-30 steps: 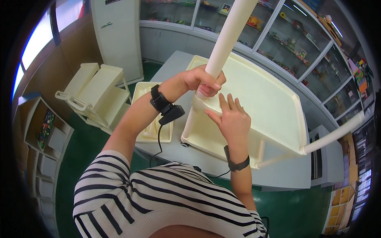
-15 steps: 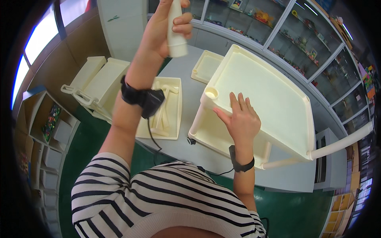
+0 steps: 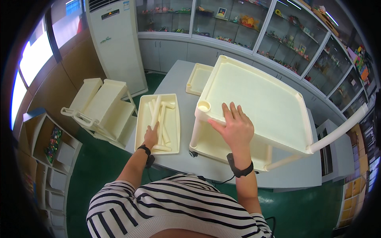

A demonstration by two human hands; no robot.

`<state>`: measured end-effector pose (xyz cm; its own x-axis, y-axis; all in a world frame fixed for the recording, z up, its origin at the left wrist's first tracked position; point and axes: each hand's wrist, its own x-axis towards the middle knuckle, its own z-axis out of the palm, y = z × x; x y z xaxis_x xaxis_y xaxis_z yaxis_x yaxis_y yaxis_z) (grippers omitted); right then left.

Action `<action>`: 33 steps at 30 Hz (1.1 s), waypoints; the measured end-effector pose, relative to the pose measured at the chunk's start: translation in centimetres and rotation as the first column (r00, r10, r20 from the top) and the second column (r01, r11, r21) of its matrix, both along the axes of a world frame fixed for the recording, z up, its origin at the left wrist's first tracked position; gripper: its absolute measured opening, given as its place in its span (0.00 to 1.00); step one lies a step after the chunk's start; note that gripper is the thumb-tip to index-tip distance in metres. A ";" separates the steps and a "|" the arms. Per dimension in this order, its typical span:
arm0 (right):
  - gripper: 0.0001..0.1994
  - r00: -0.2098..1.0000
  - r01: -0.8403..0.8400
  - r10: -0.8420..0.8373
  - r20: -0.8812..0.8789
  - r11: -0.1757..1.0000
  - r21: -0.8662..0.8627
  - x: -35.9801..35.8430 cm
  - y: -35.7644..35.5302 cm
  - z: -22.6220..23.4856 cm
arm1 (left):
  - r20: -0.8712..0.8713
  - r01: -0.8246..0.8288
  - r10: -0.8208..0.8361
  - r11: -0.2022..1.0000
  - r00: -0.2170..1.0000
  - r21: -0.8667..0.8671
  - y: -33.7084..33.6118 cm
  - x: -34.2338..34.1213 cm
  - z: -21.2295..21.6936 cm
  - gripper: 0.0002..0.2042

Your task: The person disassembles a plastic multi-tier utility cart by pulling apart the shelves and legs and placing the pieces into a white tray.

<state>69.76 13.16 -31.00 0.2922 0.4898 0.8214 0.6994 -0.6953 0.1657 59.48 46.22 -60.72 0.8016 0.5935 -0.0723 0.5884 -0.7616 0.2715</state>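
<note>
Left hand: ours (image 3: 151, 138) is down inside the tray (image 3: 177, 119), fingers at the near end of a thick cream pole (image 3: 156, 110). Touching it as far as we can see, but whether the fingers are actually wrapped round it, we can't say.
Pole: lies in the tray among other loose tubes, stretching away from our fingertips. Its long axis runs pretty much the tray's long way, far end leaning slightly right, roughly in line with our left forearm.
Nearer hand: the left, easily. The right is well apart, over on the cart.
Right hand: ours (image 3: 238, 129) has its fingers spread on the top shelf of the cart (image 3: 258, 99), thumb by the near edge, gripping nothing.
Corner hole: the round socket (image 3: 204, 106) at the cart's near-left corner has no pole in it. It sits right of the tray, between our two hands.
Table: the grey table (image 3: 184, 137) carries both tray and cart.
</note>
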 end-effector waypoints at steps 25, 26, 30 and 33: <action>0.17 0.921 -0.328 0.375 -0.103 0.892 0.311 -0.8 1.6 1.9 | 0.624 0.475 -0.725 0.676 0.291 0.564 -16.3 2.9 30.6 0.21; 0.16 0.942 -0.299 0.334 -0.032 0.880 0.368 -1.3 0.5 2.5 | 0.630 0.462 -0.714 0.690 0.307 0.557 -16.6 3.7 30.4 0.21; 0.23 0.945 -0.057 -0.143 0.294 0.814 0.577 -0.1 -9.5 4.7 | 0.557 0.383 -0.698 0.714 0.450 0.586 -15.7 5.7 29.9 0.16; 0.32 0.853 0.244 -0.499 0.152 0.639 0.730 1.3 -13.9 5.4 | 0.552 0.456 -0.686 0.727 0.474 0.513 -15.6 6.0 30.8 0.13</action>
<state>71.06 -0.76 -25.59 -0.0104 -0.3139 0.9494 0.3505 -0.8904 -0.2905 65.50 30.63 -29.92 0.7052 -0.1190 0.6990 -0.2729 -0.9554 0.1126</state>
